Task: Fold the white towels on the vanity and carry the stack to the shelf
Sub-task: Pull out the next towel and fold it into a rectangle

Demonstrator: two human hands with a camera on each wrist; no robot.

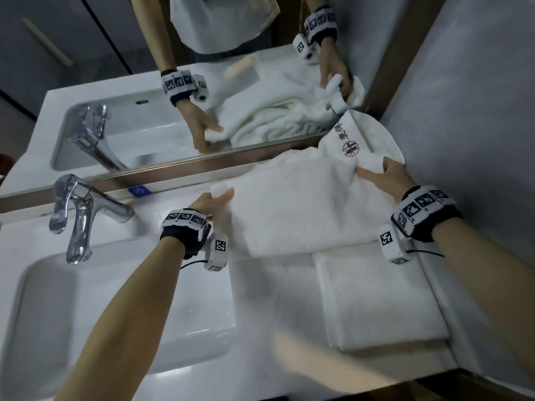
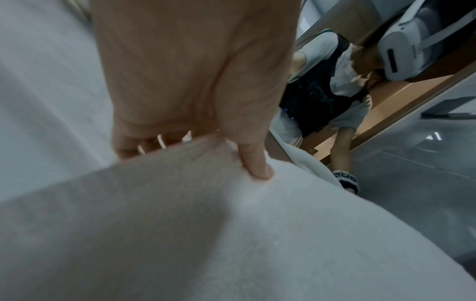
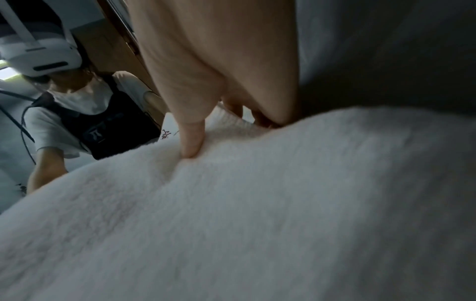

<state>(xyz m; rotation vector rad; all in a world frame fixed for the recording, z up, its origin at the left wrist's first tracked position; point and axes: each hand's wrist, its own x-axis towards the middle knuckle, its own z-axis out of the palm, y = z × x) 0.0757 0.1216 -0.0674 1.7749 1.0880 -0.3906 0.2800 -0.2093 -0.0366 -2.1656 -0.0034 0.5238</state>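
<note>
The left hand (image 1: 212, 202) pinches the left far corner of the white towel (image 1: 289, 209), and the right hand (image 1: 385, 176) grips its right far part. Towel lies on the table (image 1: 260, 299), partly over a folded towel (image 1: 376, 296).

- We note a white vanity (image 1: 254, 369) with sink (image 1: 43, 314) at left, chrome tap (image 1: 81, 215) behind it.
- Mirror (image 1: 115, 82) along the back, metal-edged.
- Grey wall (image 1: 477, 96) at right; light dim.
</note>
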